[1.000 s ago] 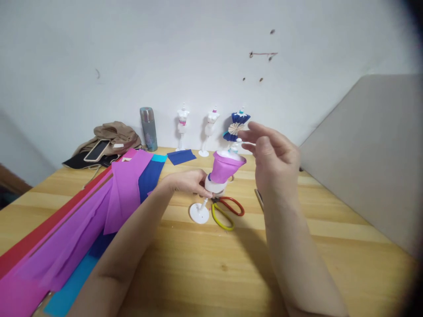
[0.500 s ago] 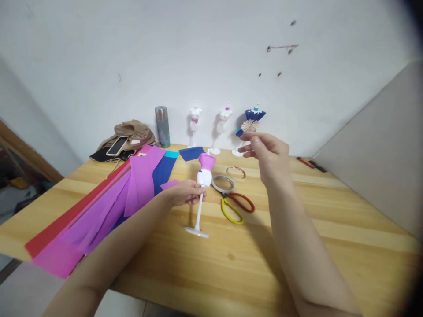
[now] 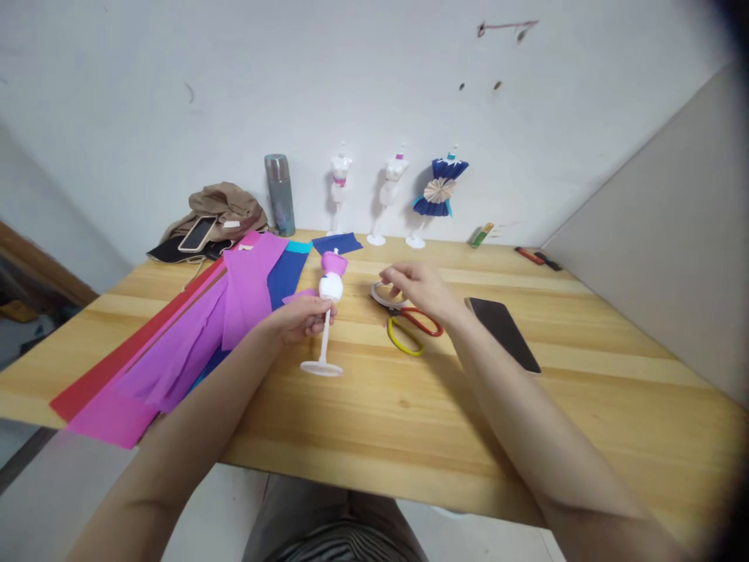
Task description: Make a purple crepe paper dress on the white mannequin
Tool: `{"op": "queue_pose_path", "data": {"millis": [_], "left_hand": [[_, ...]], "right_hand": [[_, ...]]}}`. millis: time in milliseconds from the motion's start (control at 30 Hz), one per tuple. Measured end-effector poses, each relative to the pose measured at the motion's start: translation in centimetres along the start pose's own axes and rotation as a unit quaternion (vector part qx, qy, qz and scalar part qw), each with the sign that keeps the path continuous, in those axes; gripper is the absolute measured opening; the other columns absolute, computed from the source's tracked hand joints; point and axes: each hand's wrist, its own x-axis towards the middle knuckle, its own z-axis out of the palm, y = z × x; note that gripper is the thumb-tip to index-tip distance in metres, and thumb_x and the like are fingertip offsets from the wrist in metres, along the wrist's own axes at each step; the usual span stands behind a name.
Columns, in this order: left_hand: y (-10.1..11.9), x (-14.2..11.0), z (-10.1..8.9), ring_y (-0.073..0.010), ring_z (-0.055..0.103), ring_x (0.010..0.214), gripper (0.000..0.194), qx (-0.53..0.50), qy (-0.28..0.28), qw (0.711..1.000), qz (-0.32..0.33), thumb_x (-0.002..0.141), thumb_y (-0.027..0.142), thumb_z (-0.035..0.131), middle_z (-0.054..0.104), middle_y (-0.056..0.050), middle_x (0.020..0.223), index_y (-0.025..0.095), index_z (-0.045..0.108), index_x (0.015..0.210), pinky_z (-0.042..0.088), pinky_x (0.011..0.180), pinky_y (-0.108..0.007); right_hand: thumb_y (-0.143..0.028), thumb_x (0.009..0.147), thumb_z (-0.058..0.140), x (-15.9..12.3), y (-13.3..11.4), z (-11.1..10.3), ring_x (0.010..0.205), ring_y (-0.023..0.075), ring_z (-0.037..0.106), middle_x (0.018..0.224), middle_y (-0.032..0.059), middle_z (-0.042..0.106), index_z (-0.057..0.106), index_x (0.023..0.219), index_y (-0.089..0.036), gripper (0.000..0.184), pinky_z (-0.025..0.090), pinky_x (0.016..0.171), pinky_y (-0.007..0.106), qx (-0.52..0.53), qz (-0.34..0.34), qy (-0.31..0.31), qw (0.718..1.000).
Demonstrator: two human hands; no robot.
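My left hand (image 3: 304,318) is closed around the thin white stem of a small dress-form mannequin (image 3: 331,287), just under its torso. Pink crepe paper (image 3: 334,264) wraps the mannequin's bust, and its round base is near the tabletop. Over at the tape roll (image 3: 380,297), my right hand (image 3: 417,287) hovers with bent fingers slightly apart; whether they touch the roll is unclear. Scissors (image 3: 403,332) with one red and one yellow handle lie just below that hand, their blades partly hidden by the roll.
Pink, red and blue crepe paper sheets (image 3: 249,293) cover the table's left side. Along the wall stand a flask (image 3: 280,195), two white mannequins (image 3: 391,183) and one in a blue dress (image 3: 434,208). A dark flat rectangular object (image 3: 504,334) lies right of my right forearm.
My right hand has come down from above the table to the tape roll. The view has tilted lower, bringing my lap into sight. My left hand still grips the mannequin.
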Motion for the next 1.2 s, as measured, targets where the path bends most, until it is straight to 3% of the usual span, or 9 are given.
{"op": "queue_pose_path", "data": {"millis": [167, 300, 500, 600, 800, 900, 1000, 1133, 1200], "left_hand": [[-1.5, 0.5, 2.8, -0.0065, 0.043, 0.039, 0.026, 0.084, 0.012, 0.995, -0.046, 0.095, 0.03, 0.051, 0.052, 0.002, 0.054, 0.014, 0.055, 0.074, 0.03, 0.039, -0.018], [-1.7, -0.1, 3.3, -0.0099, 0.043, 0.036, 0.031, 0.197, 0.042, 0.978, -0.051, 0.094, 0.033, 0.049, 0.051, 0.001, 0.045, 0.016, 0.056, 0.068, 0.031, 0.04, -0.021], [-1.5, -1.1, 2.5, -0.0129, 0.049, 0.055, 0.045, 0.378, 0.144, 0.914, 0.039, 0.091, 0.034, 0.053, 0.045, 0.001, 0.05, 0.019, 0.042, 0.051, 0.031, 0.054, -0.025], [-1.3, -1.0, 2.0, -0.015, 0.05, 0.065, 0.041, 0.441, 0.173, 0.878, 0.069, 0.089, 0.033, 0.056, 0.048, 0.0, 0.057, 0.019, 0.044, 0.052, 0.033, 0.061, -0.026], [0.9, -1.6, -0.6, -0.02, 0.061, 0.085, 0.035, 0.525, 0.27, 0.806, 0.054, 0.095, 0.037, 0.046, 0.069, -0.007, 0.082, 0.017, 0.067, 0.076, 0.042, 0.075, -0.028], [2.2, -3.1, -3.1, -0.0318, 0.062, 0.106, 0.031, 0.557, 0.372, 0.742, 0.014, 0.094, 0.033, 0.048, 0.069, -0.018, 0.109, 0.013, 0.069, 0.101, 0.046, 0.088, -0.038], [2.5, -4.4, -5.3, -0.0428, 0.051, 0.125, 0.042, 0.587, 0.458, 0.667, -0.029, 0.093, 0.034, 0.052, 0.058, -0.029, 0.13, 0.005, 0.062, 0.122, 0.046, 0.096, -0.048], [1.3, -4.2, -6.0, -0.0461, 0.054, 0.121, 0.071, 0.617, 0.441, 0.645, -0.099, 0.089, 0.053, 0.058, 0.059, -0.036, 0.126, -0.005, 0.054, 0.131, 0.049, 0.092, -0.051], [0.7, -3.4, -5.7, -0.0465, 0.055, 0.121, 0.066, 0.627, 0.425, 0.645, -0.099, 0.087, 0.048, 0.063, 0.06, -0.035, 0.124, -0.004, 0.058, 0.128, 0.05, 0.09, -0.05]], "right_hand": [[-0.04, 0.097, 0.041, -1.5, 2.3, 4.1, 0.057, 0.0161, 0.054, 0.062, 0.0013, 0.059, 0.057, 0.066, -0.02, 0.04, 0.041, 0.057, 0.029, -0.016, -0.054, 0.019, 0.998], [-0.037, 0.098, 0.042, -2.4, 3.1, 5.7, 0.061, 0.0169, 0.052, 0.062, 0.0013, 0.056, 0.052, 0.065, -0.021, 0.038, 0.038, 0.059, 0.029, -0.046, -0.103, 0.072, 0.991], [-0.028, 0.098, 0.044, -4.0, 2.5, 7.7, 0.061, 0.0175, 0.054, 0.064, 0.0036, 0.06, 0.056, 0.07, -0.021, 0.031, 0.037, 0.06, 0.03, -0.091, -0.195, 0.088, 0.973], [-0.025, 0.098, 0.044, -4.9, 1.7, 8.3, 0.06, 0.0166, 0.053, 0.065, 0.004, 0.06, 0.057, 0.071, -0.02, 0.03, 0.037, 0.06, 0.03, -0.112, -0.242, 0.076, 0.961], [-0.023, 0.098, 0.044, -5.9, 0.7, 8.8, 0.053, 0.0131, 0.046, 0.059, 0.0019, 0.056, 0.052, 0.063, -0.02, 0.036, 0.033, 0.057, 0.028, -0.146, -0.306, 0.055, 0.939], [-0.021, 0.097, 0.044, -6.1, 0.6, 9.0, 0.052, 0.0126, 0.044, 0.058, 0.0014, 0.055, 0.052, 0.063, -0.02, 0.035, 0.031, 0.056, 0.028, -0.149, -0.323, 0.05, 0.933], [-0.019, 0.097, 0.045, -6.2, 0.5, 9.3, 0.053, 0.0123, 0.044, 0.059, 0.0013, 0.056, 0.053, 0.065, -0.02, 0.033, 0.031, 0.056, 0.027, -0.148, -0.341, 0.045, 0.927], [-0.021, 0.098, 0.045, -6.2, 0.3, 9.5, 0.052, 0.0119, 0.044, 0.059, 0.0009, 0.056, 0.053, 0.064, -0.02, 0.035, 0.031, 0.056, 0.027, -0.153, -0.359, 0.041, 0.92], [-0.021, 0.099, 0.045, -6.2, 0.3, 9.5, 0.052, 0.0118, 0.044, 0.059, 0.0009, 0.056, 0.053, 0.064, -0.02, 0.036, 0.031, 0.055, 0.027, -0.155, -0.366, 0.041, 0.917]]}}
